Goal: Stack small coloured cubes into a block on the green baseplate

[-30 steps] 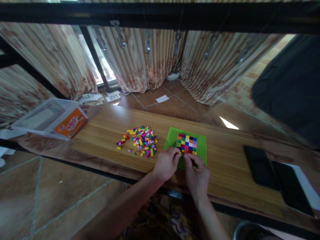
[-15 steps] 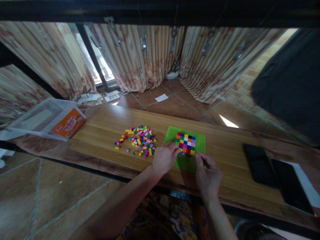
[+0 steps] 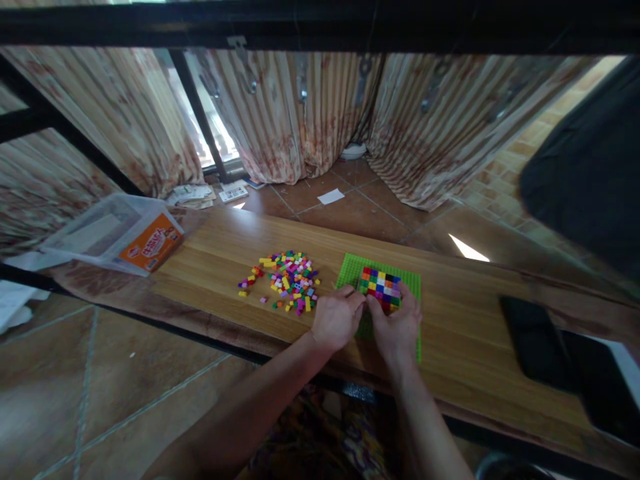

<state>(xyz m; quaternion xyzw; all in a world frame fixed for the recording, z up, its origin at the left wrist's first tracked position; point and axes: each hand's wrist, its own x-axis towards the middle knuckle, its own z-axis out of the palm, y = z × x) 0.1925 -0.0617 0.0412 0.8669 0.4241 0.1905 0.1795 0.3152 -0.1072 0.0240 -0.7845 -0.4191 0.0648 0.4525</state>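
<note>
A multicoloured block of building bricks [image 3: 381,281] sits on a green studded baseplate [image 3: 351,267] on the wooden board. My left hand [image 3: 336,319] is closed, its fingertips pinched together at the block's near left corner; whatever lies between them is too small to make out. Around the block's near and right sides curls my right hand [image 3: 399,327], thumb close to the left fingertips and fingers on the right edge. Both hands hide the near part of the block. To the left lies a pile of loose building bricks [image 3: 296,279].
A clear plastic box [image 3: 107,230] with an orange label stands at the board's left end. Two dark flat devices, one a black slab [image 3: 533,337], lie on the right. A dark bar [image 3: 320,27] crosses overhead, with curtains [image 3: 320,120] beyond.
My right hand has moved from the block's near right corner onto its near and right sides, thumb now by the left fingertips. My left hand stays at the near left corner. The view shifted slightly.
</note>
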